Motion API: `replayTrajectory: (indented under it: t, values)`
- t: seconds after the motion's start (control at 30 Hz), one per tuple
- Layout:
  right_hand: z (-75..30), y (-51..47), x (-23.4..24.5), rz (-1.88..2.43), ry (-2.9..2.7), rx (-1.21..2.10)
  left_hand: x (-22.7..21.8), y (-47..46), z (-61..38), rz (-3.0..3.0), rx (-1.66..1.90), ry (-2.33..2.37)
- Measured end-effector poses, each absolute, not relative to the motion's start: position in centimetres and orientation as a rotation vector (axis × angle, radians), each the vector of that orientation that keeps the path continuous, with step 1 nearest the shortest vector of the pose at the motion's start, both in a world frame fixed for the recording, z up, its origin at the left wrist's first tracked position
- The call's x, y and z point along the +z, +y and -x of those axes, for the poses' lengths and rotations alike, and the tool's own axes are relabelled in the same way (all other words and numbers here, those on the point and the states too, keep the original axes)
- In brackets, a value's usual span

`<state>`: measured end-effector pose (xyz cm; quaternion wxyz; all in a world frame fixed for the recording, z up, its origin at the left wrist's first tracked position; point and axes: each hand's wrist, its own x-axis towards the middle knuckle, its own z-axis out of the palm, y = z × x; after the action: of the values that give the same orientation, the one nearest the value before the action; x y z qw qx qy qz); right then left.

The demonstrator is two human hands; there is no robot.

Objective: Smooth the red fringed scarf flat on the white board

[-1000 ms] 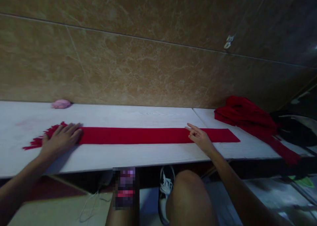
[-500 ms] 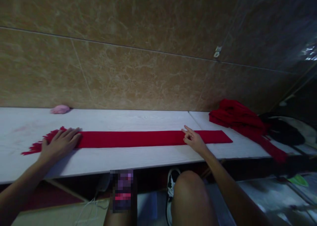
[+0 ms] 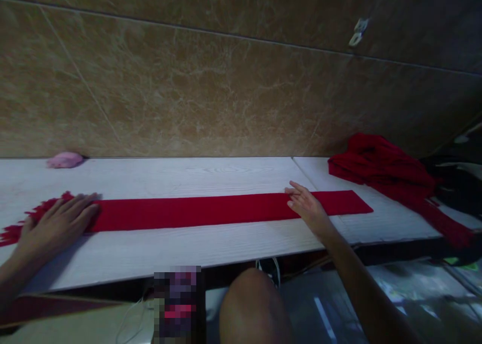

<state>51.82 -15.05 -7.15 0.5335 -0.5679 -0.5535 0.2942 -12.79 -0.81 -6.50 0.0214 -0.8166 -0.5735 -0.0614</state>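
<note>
A long red scarf [image 3: 203,209] lies folded flat in a narrow strip along a white wooden table [image 3: 181,248]. Its fringed end sticks out at the far left. My left hand [image 3: 56,226] presses flat on the scarf just beside the fringe, fingers spread. My right hand [image 3: 307,206] rests on the scarf toward its right end, fingers loosely open and touching the cloth. Neither hand grips anything.
A heap of red cloth [image 3: 384,170] sits at the table's right end, partly hanging over the edge. A small pink lump [image 3: 65,159] lies at the back left against the tiled wall [image 3: 226,83]. My knee [image 3: 252,309] is below the table's front edge.
The view has shifted and tilted slightly; both hands stay pressed on the scarf in about the same places. The scarf has not visibly moved.
</note>
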Motion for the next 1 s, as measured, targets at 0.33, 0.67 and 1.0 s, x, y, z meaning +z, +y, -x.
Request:
replayTrajectory:
  t: [0.33,0.67,1.0]
  values:
    - [-51.0,-16.1,-6.3,1.467,-1.354,0.518,-2.7,-3.7,5.2,2.001,-0.320,-2.232]
    - [-50.0,-16.2,-5.5,1.432,-1.868,0.002,-3.0,-3.8,3.8,2.252,-0.576,-1.949]
    - [-46.5,-12.7,-7.2,1.772,-2.100,-0.145,-3.4,-3.4,-2.9,2.721,-0.145,-1.756]
